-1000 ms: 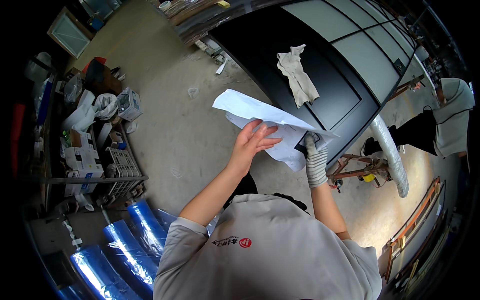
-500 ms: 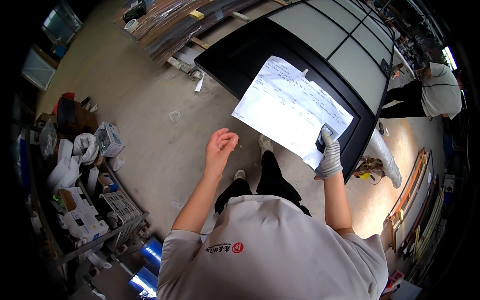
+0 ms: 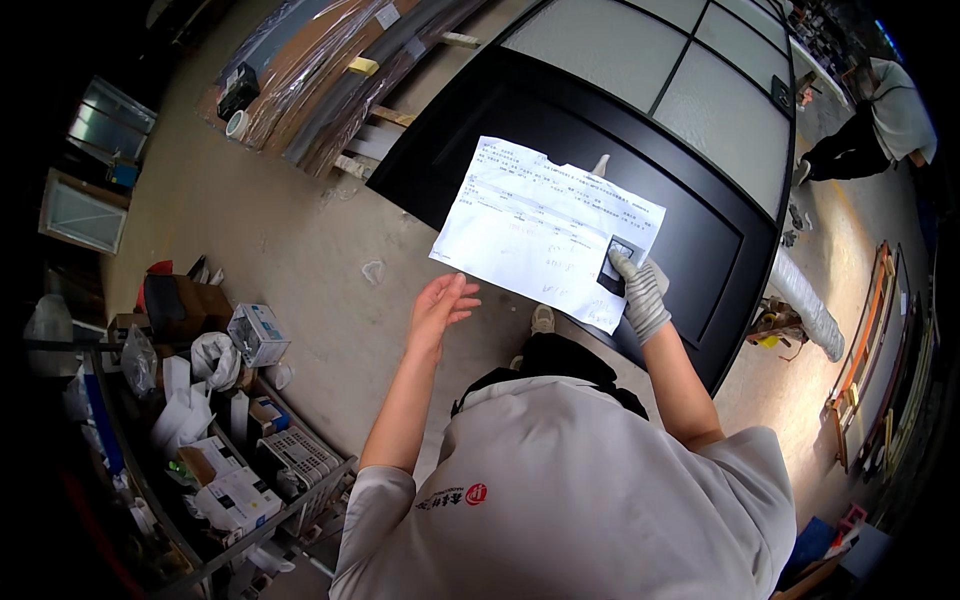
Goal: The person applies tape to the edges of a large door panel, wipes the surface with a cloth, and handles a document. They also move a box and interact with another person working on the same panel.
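A creased sheet of printed paper (image 3: pixel 540 225) with a small dark picture near its right edge is held out in front of me. My right hand (image 3: pixel 640 290), in a grey striped glove, pinches its lower right part, thumb on top. My bare left hand (image 3: pixel 440 308) is just below the sheet's lower left edge, fingers loosely curved and apart, holding nothing. Beyond and beneath the paper lies a black door (image 3: pixel 690 250) with frosted glass panes (image 3: pixel 610 55). The gloved fingers behind the sheet are hidden.
Left, a metal-framed cart (image 3: pixel 325 490) carries boxes, a plastic basket (image 3: pixel 300 455) and bags. Wrapped panels (image 3: pixel 310 90) lie at the far left of the door. A silvery wrapped tube (image 3: pixel 808 300) and leaning strips (image 3: pixel 865 350) are at right. Another person (image 3: pixel 885 120) bends over, far right.
My view has shifted, and I am closer to the door. The paper has come left and nearer my left hand, whose fingers are now by its lower edge. The right hand keeps its hold.
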